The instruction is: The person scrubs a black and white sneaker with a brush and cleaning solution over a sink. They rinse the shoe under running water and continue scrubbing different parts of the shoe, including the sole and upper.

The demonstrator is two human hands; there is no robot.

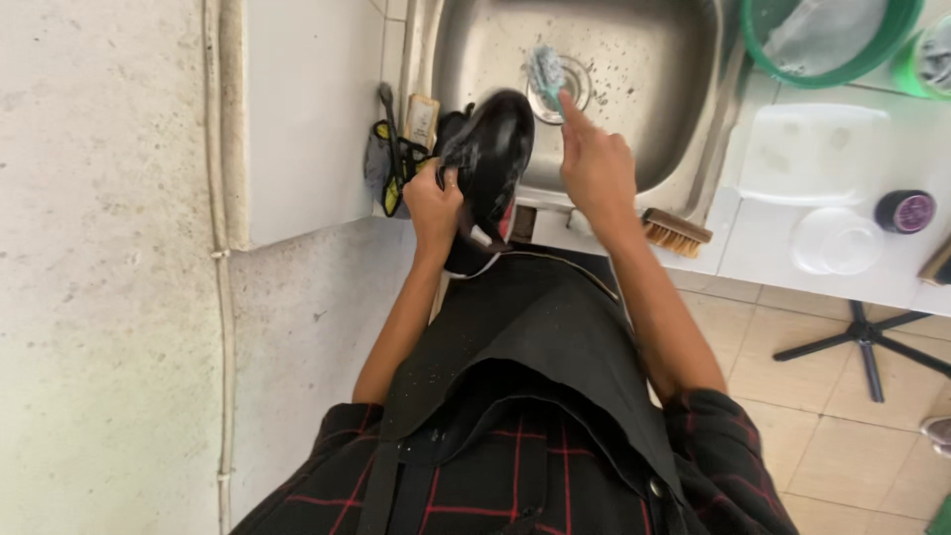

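You are standing at a steel sink (pixel 684 109) set into a white tiled tabletop (pixel 773 248), working over its front edge. Your left hand (pixel 433 203) is gripping a black shoe (pixel 492 159), fingers wrapped around its side, tilting it so the toe is hanging over the basin while the heel is sitting just outside the rim. Your right hand (pixel 594 163) is closing around the handle of a small blue-green brush (pixel 545 71), forefinger stretched along it, holding it above the drain, just beside the toe. The shoe is looking wet and soapy — your one-handed grip could be slipping, and the shoe dropping into the basin. A bristle brush (pixel 677 232) is lying on the rim near your right wrist — a wide stroke may be knocking it off.
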